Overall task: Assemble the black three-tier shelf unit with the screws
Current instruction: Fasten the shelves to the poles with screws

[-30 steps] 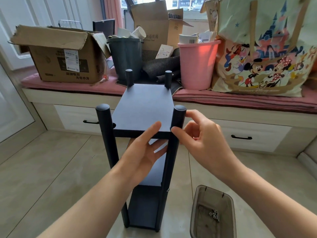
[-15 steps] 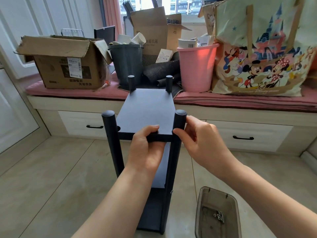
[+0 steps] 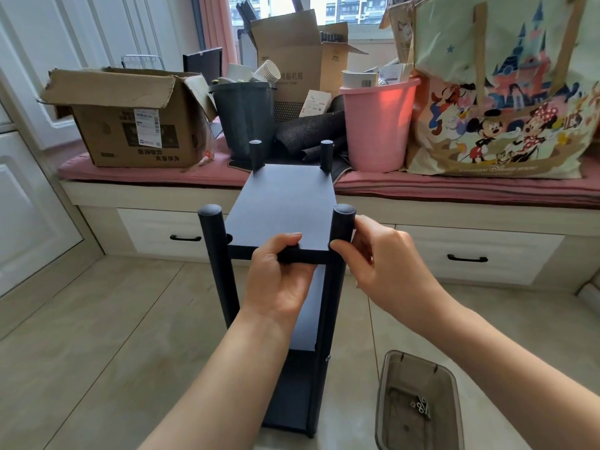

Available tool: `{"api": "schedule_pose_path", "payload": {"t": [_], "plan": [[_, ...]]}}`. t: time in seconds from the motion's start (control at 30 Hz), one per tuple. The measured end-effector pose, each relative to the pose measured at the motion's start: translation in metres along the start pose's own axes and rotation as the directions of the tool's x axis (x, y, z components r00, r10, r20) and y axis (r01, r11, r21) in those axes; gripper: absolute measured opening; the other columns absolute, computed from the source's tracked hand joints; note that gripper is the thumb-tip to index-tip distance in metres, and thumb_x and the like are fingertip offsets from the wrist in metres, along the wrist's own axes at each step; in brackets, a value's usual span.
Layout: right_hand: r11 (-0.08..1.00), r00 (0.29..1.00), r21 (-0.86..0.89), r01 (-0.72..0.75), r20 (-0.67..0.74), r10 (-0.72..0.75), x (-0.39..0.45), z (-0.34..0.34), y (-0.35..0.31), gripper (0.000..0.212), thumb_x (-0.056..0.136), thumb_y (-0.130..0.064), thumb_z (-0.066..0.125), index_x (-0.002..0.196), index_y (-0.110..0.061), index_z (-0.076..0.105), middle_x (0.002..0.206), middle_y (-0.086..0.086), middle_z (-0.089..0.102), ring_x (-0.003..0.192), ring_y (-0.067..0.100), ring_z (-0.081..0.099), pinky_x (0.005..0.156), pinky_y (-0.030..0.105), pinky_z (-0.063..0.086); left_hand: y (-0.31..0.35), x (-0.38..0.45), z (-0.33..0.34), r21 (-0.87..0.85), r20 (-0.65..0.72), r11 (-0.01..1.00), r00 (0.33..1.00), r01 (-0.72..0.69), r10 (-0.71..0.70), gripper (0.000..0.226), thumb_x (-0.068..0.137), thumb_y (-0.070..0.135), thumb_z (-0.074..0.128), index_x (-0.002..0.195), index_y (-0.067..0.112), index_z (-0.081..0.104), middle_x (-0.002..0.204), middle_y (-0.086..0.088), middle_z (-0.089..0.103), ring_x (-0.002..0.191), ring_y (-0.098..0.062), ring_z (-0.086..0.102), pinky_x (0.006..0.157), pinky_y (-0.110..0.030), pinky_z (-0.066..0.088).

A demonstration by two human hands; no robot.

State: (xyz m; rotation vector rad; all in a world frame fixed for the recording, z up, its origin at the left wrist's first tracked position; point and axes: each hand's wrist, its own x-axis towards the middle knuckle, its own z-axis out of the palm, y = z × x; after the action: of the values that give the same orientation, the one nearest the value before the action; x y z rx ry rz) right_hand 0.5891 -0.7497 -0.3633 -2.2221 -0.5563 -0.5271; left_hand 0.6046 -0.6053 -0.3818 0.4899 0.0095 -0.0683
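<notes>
Shelf unit (image 3: 285, 206), left hand (image 3: 279, 277) gripping front edge

The black shelf unit (image 3: 285, 209) stands upright on the floor (image 3: 97, 319). The left hand (image 3: 279, 274) grips its top board's near edge; the right hand (image 3: 386, 264) pinches the near-right post (image 3: 341, 228). At 5 o'clock sits a clear tray (image 3: 418, 365) (screws (image 3: 420, 406) inside).

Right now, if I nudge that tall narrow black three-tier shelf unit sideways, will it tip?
Probably, if pushed high. The black three-tier shelf unit stands tall on a narrow footprint on smooth floor tiles, so it may tip or slide. The left hand gripping the top board's front edge and the right hand at the post likely steady it.
</notes>
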Motion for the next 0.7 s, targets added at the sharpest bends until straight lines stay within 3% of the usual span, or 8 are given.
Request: {"api": "schedule_pose_path", "payload": {"t": [0.13, 0.23, 0.37, 0.5, 0.57, 0.7], "plan": [[1.000, 1.000, -0.004, -0.014, 0.010, 0.014, 0.000, 0.000, 0.000, 0.011, 0.095, -0.017, 0.063, 0.102, -0.009, 0.063, 0.062, -0.015, 0.048, 0.055, 0.005, 0.053, 0.062, 0.029, 0.052, 0.000, -0.001, 0.002, -0.014, -0.014, 1.000, 1.000, -0.002, 0.001, 0.052, 0.076, -0.003, 0.051, 0.127, -0.004, 0.056, 0.120, -0.020, 0.065, 0.116, -0.036, 0.063, 0.106, -0.045, 0.047], [1.000, 1.000, 0.004, -0.016, 0.011, 0.016, 0.000, -0.001, 0.000, 0.012, 0.095, -0.018, 0.063, 0.102, -0.008, 0.064, 0.064, -0.013, 0.050, 0.057, 0.009, 0.057, 0.063, 0.031, 0.051, -0.001, -0.001, 0.003, -0.028, -0.025, 1.000, 1.000, -0.003, 0.002, 0.063, 0.075, -0.003, 0.051, 0.138, -0.006, 0.050, 0.131, -0.022, 0.062, 0.126, -0.038, 0.058, 0.107, -0.046, 0.046], [0.999, 0.999, 0.026, -0.037, 0.008, 0.036, 0.000, -0.003, 0.002, 0.016, 0.094, -0.021, 0.065, 0.106, -0.012, 0.065, 0.065, -0.005, 0.058, 0.056, 0.013, 0.060, 0.063, 0.028, 0.050, -0.001, -0.001, 0.004, -0.017, -0.043, 1.000, 0.999, -0.002, 0.001, 0.067, 0.074, -0.002, 0.052, 0.140, -0.006, 0.048, 0.139, -0.024, 0.057, 0.125, -0.038, 0.059, 0.106, -0.046, 0.047], [0.979, 0.993, 0.170, -0.110, 0.062, 0.101, -0.006, -0.009, 0.006, 0.028, 0.092, -0.021, 0.066, 0.120, -0.021, 0.064, 0.066, -0.002, 0.067, 0.052, 0.010, 0.063, 0.059, 0.017, 0.050, 0.000, -0.002, 0.000, 0.056, -0.013, 0.998, 1.000, -0.006, 0.007, 0.054, 0.077, 0.004, 0.056, 0.131, -0.004, 0.056, 0.129, -0.021, 0.065, 0.109, -0.031, 0.068, 0.092, -0.038, 0.058], [0.955, 0.985, 0.252, -0.158, 0.106, 0.135, -0.008, -0.012, 0.008, 0.030, 0.093, -0.019, 0.064, 0.122, -0.022, 0.062, 0.071, -0.001, 0.071, 0.056, 0.014, 0.066, 0.064, 0.024, 0.054, -0.001, -0.002, -0.005, 0.120, 0.009, 0.992, 1.000, -0.027, 0.026, 0.050, 0.083, 0.010, 0.059, 0.132, -0.001, 0.056, 0.123, -0.017, 0.068, 0.108, -0.027, 0.069, 0.086, -0.034, 0.059], [0.944, 0.980, 0.284, -0.166, 0.152, 0.127, -0.012, -0.015, 0.011, 0.035, 0.094, -0.008, 0.063, 0.127, -0.020, 0.061, 0.078, -0.002, 0.074, 0.064, 0.020, 0.070, 0.072, 0.032, 0.059, -0.009, -0.004, -0.019, 0.317, 0.038, 0.948, 0.999, -0.012, 0.000, 0.039, 0.085, 0.023, 0.068, 0.120, 0.009, 0.060, 0.106, -0.007, 0.072, 0.103, -0.021, 0.069, 0.092, -0.035, 0.052]]}}
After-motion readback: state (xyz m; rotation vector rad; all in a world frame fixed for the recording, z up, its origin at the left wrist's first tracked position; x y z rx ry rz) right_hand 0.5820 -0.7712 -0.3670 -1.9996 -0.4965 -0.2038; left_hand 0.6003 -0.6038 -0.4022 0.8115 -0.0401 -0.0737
